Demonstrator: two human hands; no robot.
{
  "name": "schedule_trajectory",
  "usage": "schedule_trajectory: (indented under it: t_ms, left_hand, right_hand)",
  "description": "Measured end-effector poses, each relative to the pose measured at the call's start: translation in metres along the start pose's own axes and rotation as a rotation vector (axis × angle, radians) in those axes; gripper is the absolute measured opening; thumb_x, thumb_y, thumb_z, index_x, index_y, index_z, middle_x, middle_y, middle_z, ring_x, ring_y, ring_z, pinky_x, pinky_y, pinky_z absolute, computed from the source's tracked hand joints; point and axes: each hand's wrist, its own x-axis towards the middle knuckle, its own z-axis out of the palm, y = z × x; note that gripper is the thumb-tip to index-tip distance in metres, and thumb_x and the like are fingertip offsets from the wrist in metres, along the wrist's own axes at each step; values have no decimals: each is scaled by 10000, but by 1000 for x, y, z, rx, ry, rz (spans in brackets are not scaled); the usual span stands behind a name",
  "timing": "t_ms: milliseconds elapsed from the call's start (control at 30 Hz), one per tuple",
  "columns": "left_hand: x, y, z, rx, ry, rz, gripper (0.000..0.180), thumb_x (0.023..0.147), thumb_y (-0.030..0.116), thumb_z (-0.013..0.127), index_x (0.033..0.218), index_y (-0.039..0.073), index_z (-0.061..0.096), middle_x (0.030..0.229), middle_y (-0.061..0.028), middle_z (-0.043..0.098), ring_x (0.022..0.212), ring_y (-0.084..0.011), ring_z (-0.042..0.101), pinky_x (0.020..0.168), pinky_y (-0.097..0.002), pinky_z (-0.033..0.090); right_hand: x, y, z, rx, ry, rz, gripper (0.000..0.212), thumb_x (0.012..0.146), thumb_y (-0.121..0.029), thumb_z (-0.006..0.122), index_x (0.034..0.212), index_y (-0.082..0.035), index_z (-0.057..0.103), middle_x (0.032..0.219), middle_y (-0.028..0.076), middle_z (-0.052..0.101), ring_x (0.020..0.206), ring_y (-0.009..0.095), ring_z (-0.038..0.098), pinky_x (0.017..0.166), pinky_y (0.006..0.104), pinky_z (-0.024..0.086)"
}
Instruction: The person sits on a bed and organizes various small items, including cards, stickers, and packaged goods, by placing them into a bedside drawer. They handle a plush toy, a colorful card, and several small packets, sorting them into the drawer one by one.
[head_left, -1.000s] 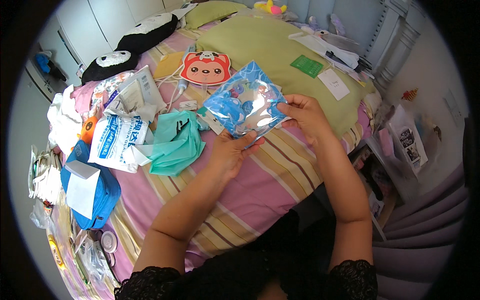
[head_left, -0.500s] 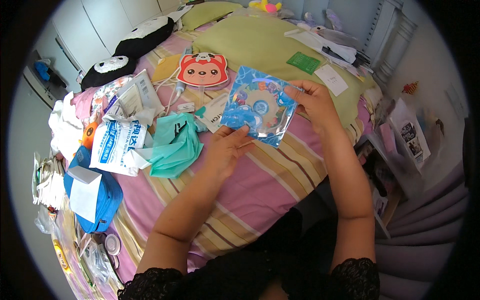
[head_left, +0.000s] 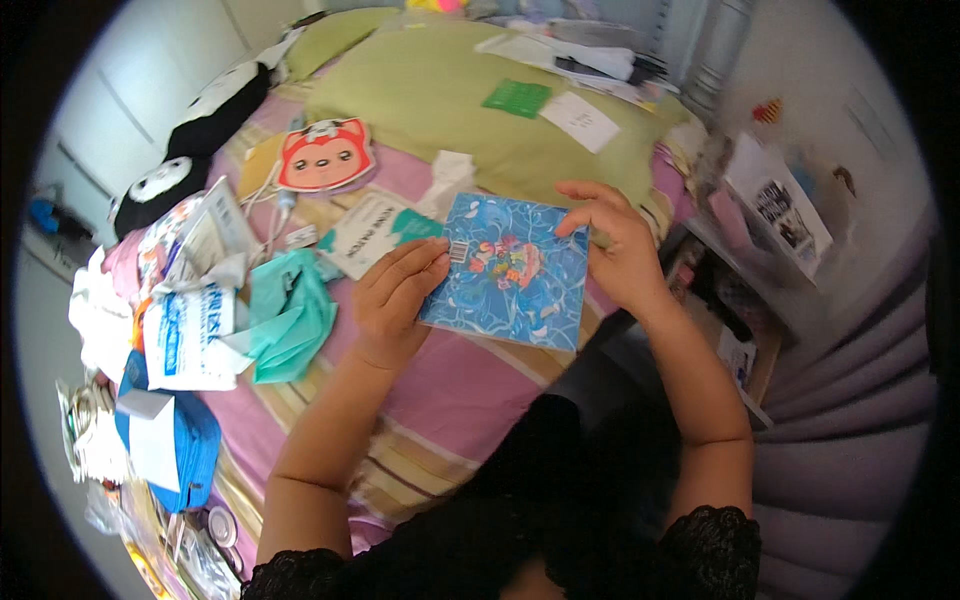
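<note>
A flat, square blue packet [head_left: 510, 285] with a water pattern is held up in front of me, over the bed. The side facing me carries a small colourful picture in the middle and a barcode near its left edge. My left hand [head_left: 400, 295] grips the left edge, fingers lying over the front and thumb hidden behind. My right hand [head_left: 615, 245] is at the upper right corner, one finger touching the front and another raised above the edge. Just beyond the packet lies a white and green printed card [head_left: 375, 235], with a crumpled white tissue [head_left: 450, 180] beside it.
Striped bedding [head_left: 430, 385] spreads below my hands. To the left lie a teal bag [head_left: 290, 315], a white printed bag [head_left: 190, 340] and a blue case [head_left: 195, 450]. Farther off are a red animal-face pouch [head_left: 325, 155] and a green pillow [head_left: 420, 100]. An open drawer [head_left: 735, 330] stands right.
The packet has been turned over, from its clear round window to its printed back, and brought lower. My left hand has shifted along its left edge. The whole view has swung to the right.
</note>
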Motion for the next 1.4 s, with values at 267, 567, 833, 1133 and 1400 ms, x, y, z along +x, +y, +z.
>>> schedule_trajectory:
  t_ms: [267,567,833,1133,1400]
  left_hand:
    - [37,47,89,-403,-291,-130,121,740,31,667,850,-7,638,843,-129,654,734,-232,645,629,-329,529]
    - [52,109,179,-1260,-773,-1265,219,894,250,596,992,54,584,843,-53,637,639,-146,617,554,-267,517]
    - [24,93,165,-1404,-690,-1376,254,896,224,598,1066,38,567,861,-75,636,716,-152,635,606,-266,544]
    - [13,4,16,304,-843,-634,620,721,492,712,1104,29,559,895,-159,651,814,-309,644,688,-410,513]
    - [-15,-64,-17,564,-877,-779,249,756,223,613,928,43,613,826,-169,653,782,-340,646,678,-438,519]
  right_hand:
    - [-89,13,-87,-35,131,259,164,699,8,674,851,-42,636,1006,100,641,928,250,586,807,336,463]
    - [-217,39,-122,745,160,1366,663,899,-622,374,925,-6,615,744,118,645,616,172,612,556,278,508]
    - [-178,0,-59,915,514,1038,450,952,-425,424,997,-1,568,837,128,650,568,179,604,481,281,509]
    - [-77,-7,-2,930,394,862,191,922,-170,545,1026,-11,567,849,77,656,591,128,620,438,246,488]
    - [-71,-13,25,896,376,965,207,915,-167,558,1037,0,574,884,78,660,669,135,644,518,245,516]
